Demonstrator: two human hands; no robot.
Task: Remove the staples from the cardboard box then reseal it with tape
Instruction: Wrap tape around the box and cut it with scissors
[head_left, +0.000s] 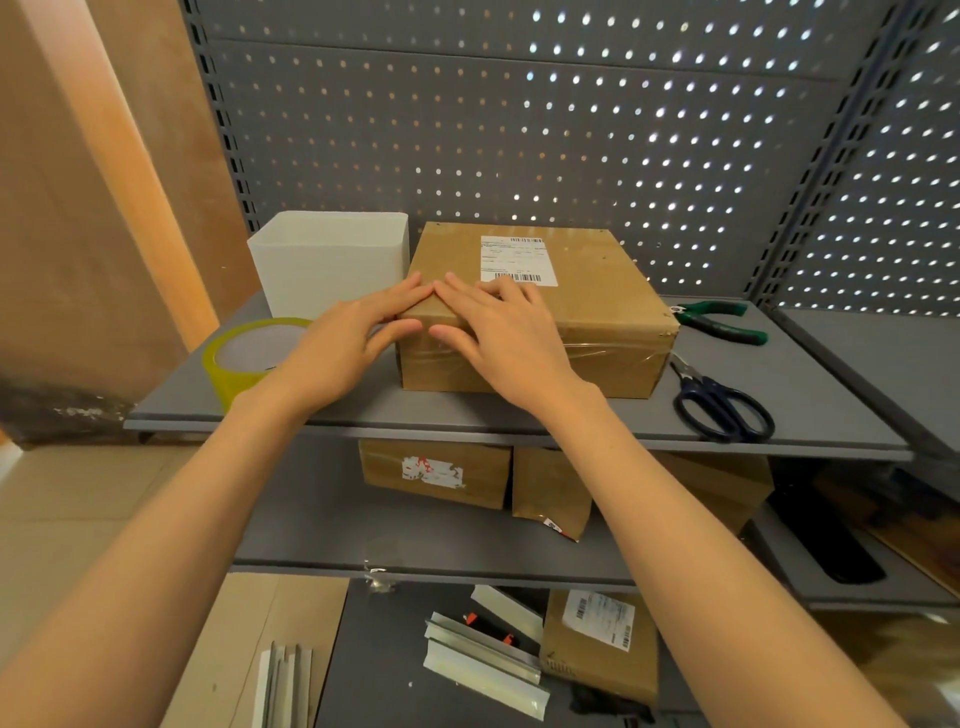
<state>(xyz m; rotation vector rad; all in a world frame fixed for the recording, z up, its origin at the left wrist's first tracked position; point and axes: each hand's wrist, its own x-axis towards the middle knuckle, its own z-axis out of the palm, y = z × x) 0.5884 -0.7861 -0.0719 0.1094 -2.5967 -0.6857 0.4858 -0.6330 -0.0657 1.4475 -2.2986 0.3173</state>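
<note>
A brown cardboard box (587, 306) with a white shipping label lies on the grey shelf (810, 395). Clear tape runs along its front face. My left hand (343, 348) presses flat on the box's near left corner, fingers straight on top and thumb against the front. Beside it, my right hand (498, 338) lies flat with fingers on the top edge and thumb on the taped front. A yellowish tape roll (244, 358) stands to the left of the box, partly hidden by my left forearm.
A white bin (332, 260) stands behind the tape roll. Green-handled pliers (722, 319) and dark scissors (722, 405) lie right of the box. A pegboard wall rises behind. Lower shelves hold more cardboard boxes (436, 470) and metal strips (483, 660).
</note>
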